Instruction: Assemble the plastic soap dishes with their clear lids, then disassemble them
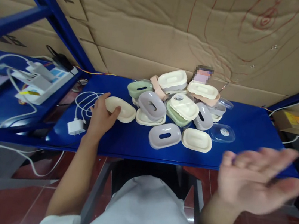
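At the left of the pile, my left hand [102, 115] grips the near-left end of a cream oval soap dish [125, 112], its thumb on the dish and its fingers along the far rim. My right hand [252, 179] is raised off the front edge at the right, palm up, fingers stretched and blurred, holding nothing. Between them lie a grey-lilac soap dish with a slot [158, 138] and a cream dish [196, 145]. Behind these, several cream, green, lilac and peach dish parts are heaped, among them a green slotted dish [137, 84] and a tilted lilac one [152, 108].
A clear plastic lid [219, 138] with a round sticker lies right of the pile. A white charger [76, 127] with a coiled cable sits at left, near a power strip [54, 82]. Cardboard [141, 20] walls the back; a yellow box [295, 122] stands far right.
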Tool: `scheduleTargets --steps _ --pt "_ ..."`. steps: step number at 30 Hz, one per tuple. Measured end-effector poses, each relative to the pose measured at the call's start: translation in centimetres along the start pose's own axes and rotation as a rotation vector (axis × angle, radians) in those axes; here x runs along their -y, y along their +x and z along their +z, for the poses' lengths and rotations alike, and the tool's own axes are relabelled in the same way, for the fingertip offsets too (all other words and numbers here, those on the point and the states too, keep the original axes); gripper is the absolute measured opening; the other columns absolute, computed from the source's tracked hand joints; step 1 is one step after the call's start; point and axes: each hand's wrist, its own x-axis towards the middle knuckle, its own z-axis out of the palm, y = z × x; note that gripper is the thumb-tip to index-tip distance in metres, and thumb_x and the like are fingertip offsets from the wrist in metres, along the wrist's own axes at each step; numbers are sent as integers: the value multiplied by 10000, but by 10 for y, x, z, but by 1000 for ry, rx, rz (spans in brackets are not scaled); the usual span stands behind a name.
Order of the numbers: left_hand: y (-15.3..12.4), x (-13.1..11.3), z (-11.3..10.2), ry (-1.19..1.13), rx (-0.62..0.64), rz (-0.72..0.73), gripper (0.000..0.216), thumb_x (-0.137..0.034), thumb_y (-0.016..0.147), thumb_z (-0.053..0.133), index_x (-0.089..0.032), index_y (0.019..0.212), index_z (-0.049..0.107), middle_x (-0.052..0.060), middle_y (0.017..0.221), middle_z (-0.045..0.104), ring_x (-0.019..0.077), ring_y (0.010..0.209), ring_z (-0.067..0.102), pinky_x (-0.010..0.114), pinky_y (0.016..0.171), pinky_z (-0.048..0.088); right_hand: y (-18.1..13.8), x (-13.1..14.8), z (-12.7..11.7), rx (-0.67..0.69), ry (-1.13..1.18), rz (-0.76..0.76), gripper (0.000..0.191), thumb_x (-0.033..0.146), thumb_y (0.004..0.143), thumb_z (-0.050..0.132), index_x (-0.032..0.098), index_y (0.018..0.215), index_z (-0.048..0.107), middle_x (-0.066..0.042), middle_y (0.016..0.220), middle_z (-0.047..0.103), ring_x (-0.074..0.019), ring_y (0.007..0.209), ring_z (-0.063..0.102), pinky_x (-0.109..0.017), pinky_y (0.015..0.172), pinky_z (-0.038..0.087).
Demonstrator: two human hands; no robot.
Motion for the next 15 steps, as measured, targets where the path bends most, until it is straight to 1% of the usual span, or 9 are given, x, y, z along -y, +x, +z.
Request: scheduleTargets --steps 1,3,6,8,9,10,11,13,15 --pt "0 1 1 16 11 -10 661 -415 890 718 -206 1479 502 190 1506 576 396 1465 503 672 1270 268 0 -5 8 -25 81 35 526 445 1148 207 367 1537 553 -141 1398 692 -312 1183 731 -527 899 621" --pt "0 0 2 39 26 -13 607 -421 892 693 -200 1439 548 191 1482 601 415 1459 505 704 1264 246 -2 -16 27 -37 182 86 477 415 1144 295 306 1475 621 -131 1297 750 -321 1159 744 -556 940 607" --pt "-9 -12 2 73 -52 49 496 -396 903 679 -183 1350 635 209 1536 553 432 1489 470 708 1271 241 -5 -39 50 32 -16 51 320 383 1079 550 259 1318 723 -119 1347 740 -328 1295 675 -565 1099 524" --pt "-26 -27 2 48 -127 155 421 -381 951 655 -195 1328 666 190 1571 523 405 1501 469 649 1275 307 0 -55 57 38 -158 18 324 376 1076 559 245 1329 714 -126 1413 707 -325 1358 629 -565 1150 475" --pt "-38 -36 3 0 -112 228 396 -362 976 647 -219 1345 664 164 1527 571 363 1467 519 585 1254 385 6 -62 59 33 -206 14 342 378 1085 541 237 1351 701 -128 1429 697 -321 1368 619 -559 1158 464" --pt "-51 -46 5 -45 -69 297 375 -335 997 638 -249 1361 659 134 1458 632 327 1413 576 543 1231 432 13 -69 61 38 -245 11 362 392 1088 534 229 1371 689 -131 1437 692 -322 1373 612 -553 1160 457" --pt "-64 -55 8 -74 24 372 370 -314 1010 633 -277 1378 652 112 1424 661 303 1368 615 516 1203 472 22 -75 64 61 -284 4 387 419 1085 542 222 1387 681 -133 1442 690 -329 1374 606 -551 1157 453" --pt "-89 -69 15 -63 241 534 396 -329 1000 676 -313 1395 653 104 1507 616 318 1389 601 529 1182 497 40 -86 70 142 -354 -18 445 479 1066 573 205 1401 675 -140 1452 684 -354 1369 599 -557 1137 455" --pt "-107 -78 24 -32 374 616 418 -363 980 722 -324 1393 666 106 1543 592 347 1417 577 561 1174 507 54 -94 78 211 -387 -41 450 496 1054 589 191 1365 702 -146 1422 703 -366 1329 620 -552 1096 479"
